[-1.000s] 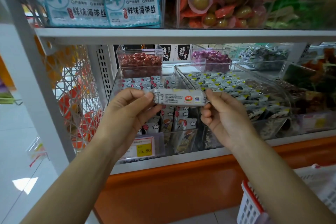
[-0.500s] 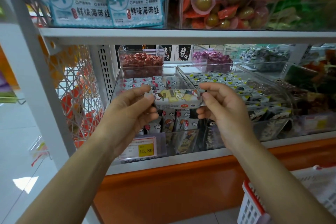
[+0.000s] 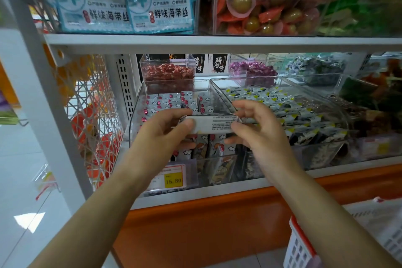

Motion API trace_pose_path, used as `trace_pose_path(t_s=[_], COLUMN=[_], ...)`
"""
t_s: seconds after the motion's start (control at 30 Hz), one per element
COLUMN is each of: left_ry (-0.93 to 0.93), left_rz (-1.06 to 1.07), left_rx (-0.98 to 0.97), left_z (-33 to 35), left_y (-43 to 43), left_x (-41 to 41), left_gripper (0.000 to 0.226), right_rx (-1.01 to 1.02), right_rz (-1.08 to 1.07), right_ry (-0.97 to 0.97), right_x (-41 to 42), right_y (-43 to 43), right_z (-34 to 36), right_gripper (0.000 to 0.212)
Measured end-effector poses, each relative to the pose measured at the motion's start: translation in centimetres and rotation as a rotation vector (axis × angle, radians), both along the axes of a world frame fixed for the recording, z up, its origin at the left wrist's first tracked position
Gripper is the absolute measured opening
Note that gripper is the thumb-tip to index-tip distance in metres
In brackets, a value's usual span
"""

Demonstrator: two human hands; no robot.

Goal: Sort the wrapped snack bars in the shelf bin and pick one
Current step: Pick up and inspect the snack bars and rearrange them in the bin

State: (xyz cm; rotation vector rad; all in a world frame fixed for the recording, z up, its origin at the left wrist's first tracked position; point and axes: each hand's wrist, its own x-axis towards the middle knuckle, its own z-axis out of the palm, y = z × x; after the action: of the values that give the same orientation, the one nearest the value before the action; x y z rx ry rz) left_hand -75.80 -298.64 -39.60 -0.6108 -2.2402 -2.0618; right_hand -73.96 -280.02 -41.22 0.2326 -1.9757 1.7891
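We hold one wrapped snack bar [image 3: 214, 124] level in front of the clear shelf bin [image 3: 139, 113], just above the bars [image 3: 171, 102] lying inside it. Our left hand [image 3: 161, 130] pinches the bar's left end, thumb over the front; our right hand [image 3: 256, 126] nips the right end between thumb and forefinger, the other fingers loosely spread. The printed back panel with fine text faces us, so we judge we are reading the label before deciding. Gripping only the ends leaves that text uncovered. A price tag [image 3: 173, 179] sits on the bin's front, and a basket [image 3: 302, 246] waits low on our right, likely for the chosen bar.
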Motion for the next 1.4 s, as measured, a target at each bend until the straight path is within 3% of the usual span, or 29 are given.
trace_pose_path(t_s=[0.2,0.6,0.8,0.9,1.0,1.07,1.17,1.27,1.4], left_ry=[-0.009,-0.044,0.014,-0.115,-0.103,0.114,0.458,0.482,0.478], left_rz=[-0.057,0.037,0.131,0.132,0.148,0.235,0.254,0.149,0.157], left_rx=[-0.011,-0.076,-0.116,0.023,0.053,-0.183,-0.77,-1.208,-1.351], left_z=[0.2,0.2,0.0,0.0,0.0,-0.3,-0.9,-2.4,-3.1], left_y=[-0.2,0.5,0.3,0.2,0.1,-0.1,-0.8,-1.2,-1.4], left_x=[0.2,0.4,0.2,0.0,-0.1,-0.3,-0.8,-1.4,-1.5], left_gripper=[0.026,0.009,0.021,0.027,0.03,0.029,0.044,0.052,0.051], right_rx=[-0.04,0.168,0.133,0.027,0.151,0.139,0.166,0.343,0.684], right_rz=[-0.022,-0.181,-0.075,0.211,0.167,0.019,-0.098,-0.147,-0.128], right_ry=[-0.018,0.062,0.046,-0.007,0.017,0.057,0.086,0.072,0.084], right_x=[0.2,0.4,0.5,0.6,0.6,0.4,0.0,-0.3,-0.8], right_y=[-0.1,-0.5,-0.5,0.0,0.7,0.9,1.3,1.0,-0.4], right_z=[0.1,0.0,0.0,0.6,1.0,1.2,1.3,1.2,0.8], right_gripper=[0.009,0.015,0.009,0.027,0.035,0.029,0.028,0.027,0.031])
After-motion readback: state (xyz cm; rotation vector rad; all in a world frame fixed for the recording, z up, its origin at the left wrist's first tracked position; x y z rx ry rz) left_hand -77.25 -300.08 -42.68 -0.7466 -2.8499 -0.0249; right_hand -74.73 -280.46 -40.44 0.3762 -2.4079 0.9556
